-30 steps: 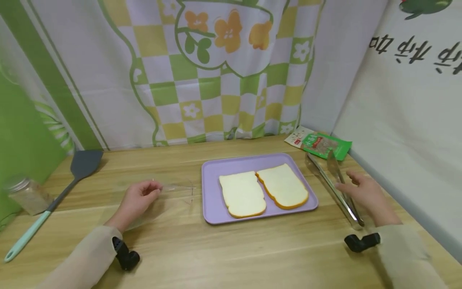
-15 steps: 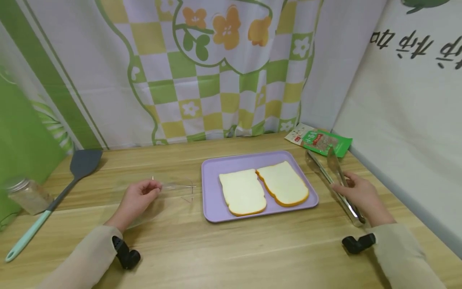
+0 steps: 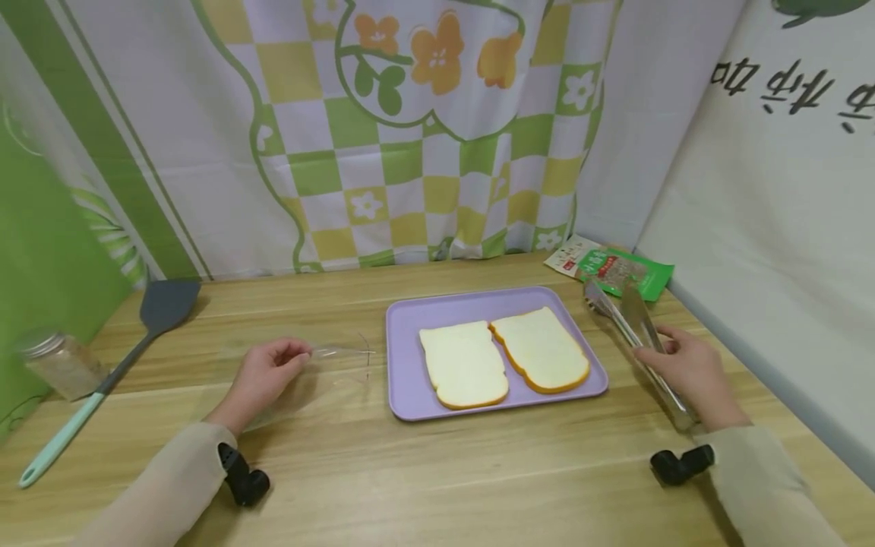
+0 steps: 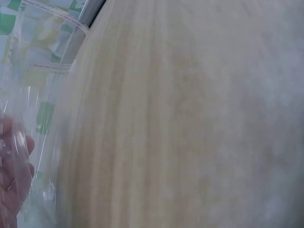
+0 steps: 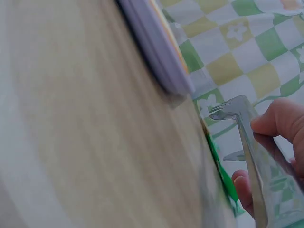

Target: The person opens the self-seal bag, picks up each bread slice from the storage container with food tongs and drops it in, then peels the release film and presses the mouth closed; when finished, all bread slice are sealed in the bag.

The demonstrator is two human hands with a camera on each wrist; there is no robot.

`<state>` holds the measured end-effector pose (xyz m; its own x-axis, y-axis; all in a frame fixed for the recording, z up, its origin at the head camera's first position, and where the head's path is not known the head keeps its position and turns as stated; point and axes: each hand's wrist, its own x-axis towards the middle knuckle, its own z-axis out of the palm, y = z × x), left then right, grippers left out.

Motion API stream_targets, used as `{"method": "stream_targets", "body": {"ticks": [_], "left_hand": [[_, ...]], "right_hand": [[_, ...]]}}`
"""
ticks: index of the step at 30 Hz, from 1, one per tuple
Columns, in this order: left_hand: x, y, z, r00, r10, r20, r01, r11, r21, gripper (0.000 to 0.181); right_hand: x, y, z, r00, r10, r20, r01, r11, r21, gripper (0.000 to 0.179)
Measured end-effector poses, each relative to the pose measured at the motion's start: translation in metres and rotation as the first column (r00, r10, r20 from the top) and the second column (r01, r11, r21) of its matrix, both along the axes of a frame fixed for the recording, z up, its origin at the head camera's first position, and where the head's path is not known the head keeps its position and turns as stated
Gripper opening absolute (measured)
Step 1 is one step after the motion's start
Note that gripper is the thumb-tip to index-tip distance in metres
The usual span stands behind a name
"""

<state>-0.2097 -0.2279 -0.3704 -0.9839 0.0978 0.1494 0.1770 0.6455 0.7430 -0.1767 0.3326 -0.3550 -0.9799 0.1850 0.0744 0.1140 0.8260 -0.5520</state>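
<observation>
My left hand (image 3: 263,376) pinches the edge of a clear plastic bag (image 4: 42,66) on the left of the table. Its mouth shows as a thin line pointing towards the tray. On the right, my right hand (image 3: 693,372) grips metal tongs (image 5: 259,171) between thumb and fingers, their arms somewhat apart and tips pointing away from me. One tip has fork-like tines. Between the hands sits a lilac tray (image 3: 403,365). It bears two bread slices side by side, a left slice (image 3: 465,365) and a tilted right slice (image 3: 543,349).
A green-and-white seasoning packet (image 3: 615,267) lies at the back right, just beyond the tong tips. Far left are a spatula (image 3: 130,361) with a mint handle and a glass jar (image 3: 60,363) with a metal lid. A checked curtain (image 3: 424,190) hangs behind the table.
My right hand has moved slightly inward and taken hold of the tongs, whose tips now shift a little. The left hand stays on the plastic bag.
</observation>
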Motion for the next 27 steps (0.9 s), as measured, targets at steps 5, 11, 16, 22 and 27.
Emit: {"method": "stream_targets", "body": {"ticks": [5, 11, 16, 22, 27], "left_hand": [[-0.001, 0.0, -0.001, 1.0, 0.004, -0.003, -0.004, 1.0, -0.008, 0.021], [-0.001, 0.0, -0.001, 1.0, 0.008, -0.007, -0.008, 1.0, -0.004, 0.02], [-0.001, 0.001, -0.001, 1.0, 0.011, -0.01, -0.011, 1.0, -0.005, 0.019], [-0.001, 0.001, -0.002, 1.0, 0.014, -0.011, -0.014, 1.0, -0.009, 0.019], [-0.001, 0.001, -0.002, 1.0, 0.02, 0.001, -0.02, 1.0, 0.0, 0.019]], "right_hand": [[0.001, -0.007, 0.008, 0.999, 0.027, -0.039, -0.027, 1.0, 0.003, 0.068], [0.004, -0.024, 0.017, 0.995, 0.088, -0.05, -0.09, 0.994, -0.059, 0.062], [0.006, -0.041, 0.023, 0.991, 0.13, -0.012, -0.13, 0.983, -0.127, 0.06], [0.013, -0.061, 0.026, 0.979, 0.201, 0.019, -0.194, 0.96, -0.201, 0.058], [0.019, -0.078, 0.024, 0.963, 0.271, 0.014, -0.265, 0.949, -0.169, 0.052]]}}
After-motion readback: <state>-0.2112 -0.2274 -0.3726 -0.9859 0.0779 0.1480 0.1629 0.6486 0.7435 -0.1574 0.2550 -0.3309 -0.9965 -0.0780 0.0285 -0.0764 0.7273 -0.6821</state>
